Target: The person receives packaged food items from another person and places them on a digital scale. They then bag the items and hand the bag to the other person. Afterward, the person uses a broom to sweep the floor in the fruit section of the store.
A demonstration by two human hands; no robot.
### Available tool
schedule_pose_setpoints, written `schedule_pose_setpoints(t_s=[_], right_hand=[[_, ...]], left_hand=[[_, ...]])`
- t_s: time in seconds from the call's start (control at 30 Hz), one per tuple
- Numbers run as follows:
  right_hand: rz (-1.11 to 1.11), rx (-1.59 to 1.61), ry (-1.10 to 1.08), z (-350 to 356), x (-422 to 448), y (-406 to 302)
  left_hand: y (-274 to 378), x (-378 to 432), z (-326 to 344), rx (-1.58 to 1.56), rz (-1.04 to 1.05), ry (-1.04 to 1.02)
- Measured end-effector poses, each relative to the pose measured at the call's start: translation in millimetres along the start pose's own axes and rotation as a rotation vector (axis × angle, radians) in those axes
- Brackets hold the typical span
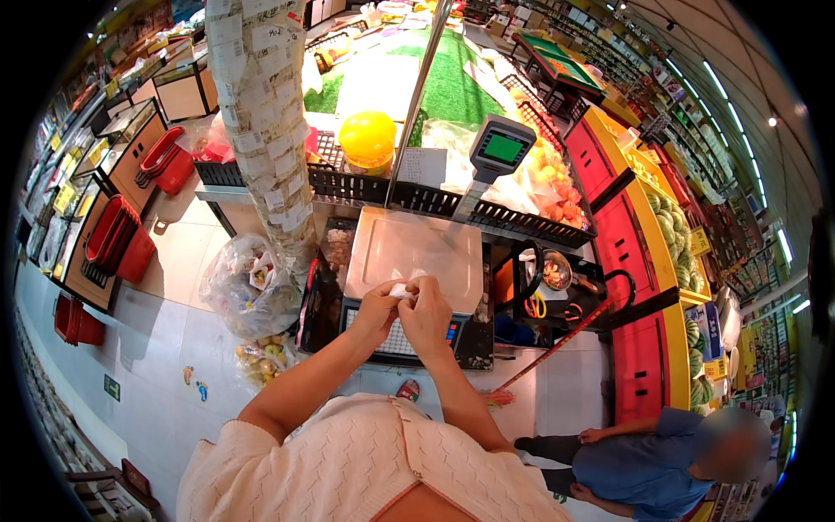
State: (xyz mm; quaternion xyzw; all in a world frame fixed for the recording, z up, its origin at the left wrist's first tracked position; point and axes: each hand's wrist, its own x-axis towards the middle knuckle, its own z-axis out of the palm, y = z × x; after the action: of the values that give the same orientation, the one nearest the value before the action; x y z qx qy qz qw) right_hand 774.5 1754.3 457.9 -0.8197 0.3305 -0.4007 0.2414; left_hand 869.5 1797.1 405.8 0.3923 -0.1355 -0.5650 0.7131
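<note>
Over the near edge of a weighing scale's flat metal pan [417, 251], my left hand [378, 307] and my right hand [424, 312] meet at the fingertips. Between them they pinch a small crumpled white piece [400, 290]; whether it is paper or thin plastic I cannot tell. Below my wrists the scale's keypad [394, 340] is partly covered by my hands and forearms. Behind the pan rises the scale's display [502, 149] on a post, its screen lit green.
A pillar [261, 98] covered in stickers stands left of the scale, beside a clear bag of rubbish [251, 284] and bagged fruit [261, 359]. To the right are a black tool basket [574, 307] and a red stick [554, 342]. A person [639, 457] stands at lower right.
</note>
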Motion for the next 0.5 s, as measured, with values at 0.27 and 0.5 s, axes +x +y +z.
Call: schedule_pose_setpoints(t_s=[0.27, 0.5], right_hand=[[0.05, 0.048, -0.095, -2, -27, -16], [-0.018, 0.075, -0.118, -11, -37, -40]], left_hand=[[-1, -31, -24, -0.18, 0.032, -0.083], [2, -55, -43, -0.229, 0.023, -0.222]])
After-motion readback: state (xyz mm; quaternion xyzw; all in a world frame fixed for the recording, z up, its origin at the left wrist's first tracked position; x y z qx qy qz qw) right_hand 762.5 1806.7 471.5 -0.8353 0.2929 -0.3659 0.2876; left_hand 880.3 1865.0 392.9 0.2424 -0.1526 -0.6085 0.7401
